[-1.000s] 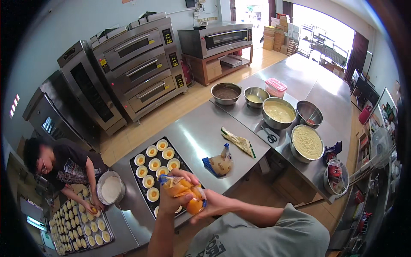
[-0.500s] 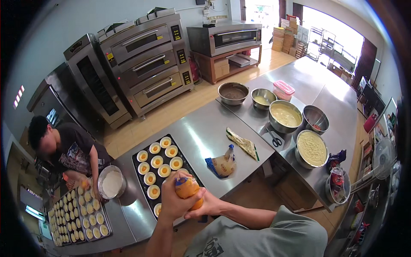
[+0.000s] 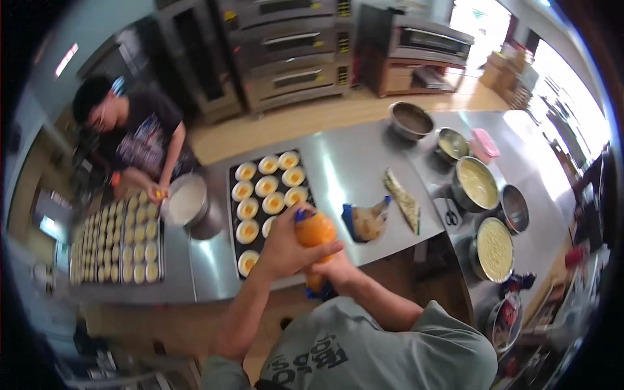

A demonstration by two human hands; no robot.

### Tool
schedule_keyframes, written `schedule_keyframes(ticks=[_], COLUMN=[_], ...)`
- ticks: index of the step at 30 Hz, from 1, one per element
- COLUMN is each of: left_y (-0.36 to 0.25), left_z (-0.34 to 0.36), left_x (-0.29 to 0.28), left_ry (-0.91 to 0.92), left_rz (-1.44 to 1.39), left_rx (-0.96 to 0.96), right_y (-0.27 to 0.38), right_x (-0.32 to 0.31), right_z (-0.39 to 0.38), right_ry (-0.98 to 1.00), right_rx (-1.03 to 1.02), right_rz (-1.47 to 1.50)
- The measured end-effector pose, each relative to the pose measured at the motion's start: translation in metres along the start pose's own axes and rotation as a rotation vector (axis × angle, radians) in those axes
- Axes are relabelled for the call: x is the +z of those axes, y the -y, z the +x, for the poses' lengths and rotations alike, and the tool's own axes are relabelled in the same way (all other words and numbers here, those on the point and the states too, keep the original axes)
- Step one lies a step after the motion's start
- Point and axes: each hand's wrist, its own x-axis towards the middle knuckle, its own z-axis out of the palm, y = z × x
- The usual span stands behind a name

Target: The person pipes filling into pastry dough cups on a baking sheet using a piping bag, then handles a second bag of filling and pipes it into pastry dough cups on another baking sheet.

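Observation:
My left hand (image 3: 283,250) is closed around the upper part of a plastic piping bag of orange filling (image 3: 315,227). My right hand (image 3: 338,270) grips the same bag lower down, its fingers partly hidden behind it. Just beyond them lies a black tray (image 3: 232,214) of white cups with yellow centres. A blue-and-brown plastic bag (image 3: 364,221) and a long piping bag of pale contents (image 3: 403,201) lie on the steel table (image 3: 338,162) to the right of the tray.
A co-worker (image 3: 140,136) bends over trays of small cups (image 3: 104,273) at left, beside a bowl of white mixture (image 3: 185,205). Steel bowls of batter (image 3: 478,185), scissors (image 3: 448,211) and a pink-lidded container (image 3: 484,146) stand on the right table. Ovens (image 3: 289,58) line the back.
The view has swung so the scene is rotated and the co-worker sits higher. The orange bag is now more upright between my hands, its bulge squeezed up above my left thumb.

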Motion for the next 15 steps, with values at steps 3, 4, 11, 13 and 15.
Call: schedule_keyframes(ticks=[3, 4, 11, 13, 15], left_y=[0.008, 0.012, 0.027, 0.038, 0.064], left_z=[-0.002, -0.004, -0.034, -0.058, -0.094], left_x=[-0.006, -0.010, -0.031, -0.038, -0.045], left_ry=[-0.053, -0.070, -0.221, -0.314, -0.429], left_rz=[0.045, 0.044, 0.111, 0.105, 0.138], left_rx=[0.009, 0.010, -0.069, 0.078, 0.116], right_y=[-0.006, -0.015, -0.056, -0.060, -0.068], right_x=[-0.002, -0.007, -0.017, -0.026, -0.034], right_z=[0.016, 0.025, 0.063, 0.066, 0.072], right_ry=[-0.034, 0.012, 0.220, 0.258, 0.238], right_rx=[-0.088, -0.108, -0.084, 0.033, 0.132], right_rz=[-0.019, -0.026, -0.014, -0.005, -0.044])
